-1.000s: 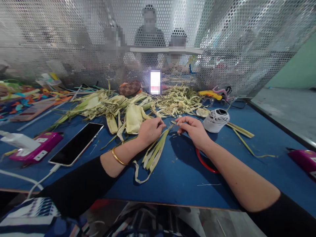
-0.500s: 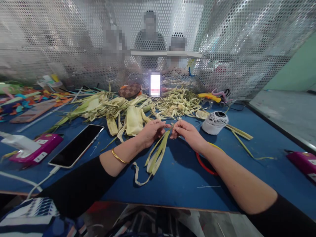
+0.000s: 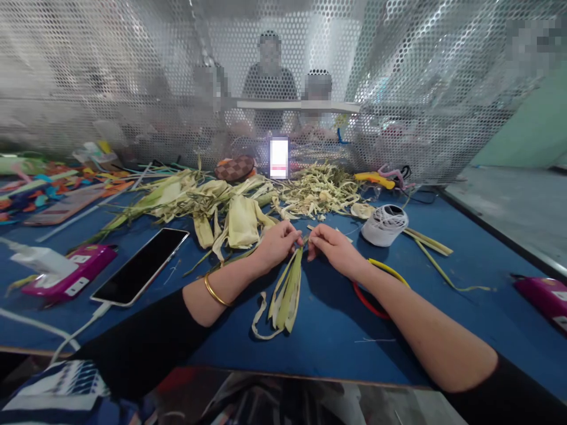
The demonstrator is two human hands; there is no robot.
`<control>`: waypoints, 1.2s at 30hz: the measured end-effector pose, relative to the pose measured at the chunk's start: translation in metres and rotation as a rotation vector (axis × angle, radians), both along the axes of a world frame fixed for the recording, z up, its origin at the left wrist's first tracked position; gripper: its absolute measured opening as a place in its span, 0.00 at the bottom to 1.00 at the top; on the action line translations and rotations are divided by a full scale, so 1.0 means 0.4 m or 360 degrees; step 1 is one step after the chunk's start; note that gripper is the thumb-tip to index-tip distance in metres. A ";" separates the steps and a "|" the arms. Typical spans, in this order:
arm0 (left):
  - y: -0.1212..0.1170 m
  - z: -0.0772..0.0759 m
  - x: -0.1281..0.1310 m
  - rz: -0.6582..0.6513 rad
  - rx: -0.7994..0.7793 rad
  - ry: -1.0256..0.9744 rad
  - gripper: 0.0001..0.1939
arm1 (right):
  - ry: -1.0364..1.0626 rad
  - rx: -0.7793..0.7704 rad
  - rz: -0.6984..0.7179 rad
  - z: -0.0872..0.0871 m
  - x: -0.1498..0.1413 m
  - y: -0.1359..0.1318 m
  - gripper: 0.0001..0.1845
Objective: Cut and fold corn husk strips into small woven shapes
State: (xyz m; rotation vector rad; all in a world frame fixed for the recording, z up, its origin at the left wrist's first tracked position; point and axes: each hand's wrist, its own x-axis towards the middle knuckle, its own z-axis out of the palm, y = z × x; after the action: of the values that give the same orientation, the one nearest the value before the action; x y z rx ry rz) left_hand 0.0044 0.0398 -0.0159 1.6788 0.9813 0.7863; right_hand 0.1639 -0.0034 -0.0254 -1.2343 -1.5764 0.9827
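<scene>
A small bundle of pale green corn husk strips (image 3: 287, 295) hangs down toward the blue table, with one thin strip curling out to the left. My left hand (image 3: 279, 243) is closed in a pinch at the bundle's top end. My right hand (image 3: 332, 247), also pinched, is close beside that same end; what its fingertips hold is too small to make out. Just right of my right hand stands a roll of white thread (image 3: 384, 225). A red and yellow ring (image 3: 370, 300) lies partly hidden under my right forearm.
Loose corn husks (image 3: 243, 221) and a heap of shredded husk (image 3: 321, 190) spread across the back. On the left lie a black-screened phone (image 3: 142, 267) and a purple power strip (image 3: 91, 268). A perforated metal screen (image 3: 398, 77) rises behind, with people beyond it.
The bundle now hangs more upright, its lower ends shifted slightly right. Both hands stay pinched near its top and have moved only a little. The whole view has tilted slightly.
</scene>
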 end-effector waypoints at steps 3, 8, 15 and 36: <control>0.003 -0.001 -0.002 0.0051 0.0214 0.0007 0.09 | 0.0243 -0.0092 -0.0053 0.006 -0.007 -0.002 0.03; 0.011 -0.002 -0.005 0.0070 0.0697 0.0040 0.07 | 0.0359 -0.0270 0.0140 0.016 -0.017 -0.015 0.08; -0.016 0.013 0.001 -0.0032 -0.0048 -0.0210 0.11 | 0.0435 -0.0136 -0.0011 0.024 -0.012 -0.016 0.11; -0.042 0.084 -0.018 -0.0183 -0.0855 -0.0482 0.03 | 0.0443 0.0135 -0.0267 0.045 -0.024 -0.028 0.14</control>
State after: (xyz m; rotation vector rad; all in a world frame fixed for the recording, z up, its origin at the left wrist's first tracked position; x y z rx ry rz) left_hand -0.0029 0.0230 0.0177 1.1044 0.7866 0.6089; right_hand 0.1544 -0.0146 -0.0074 -1.0995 -1.2647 0.9262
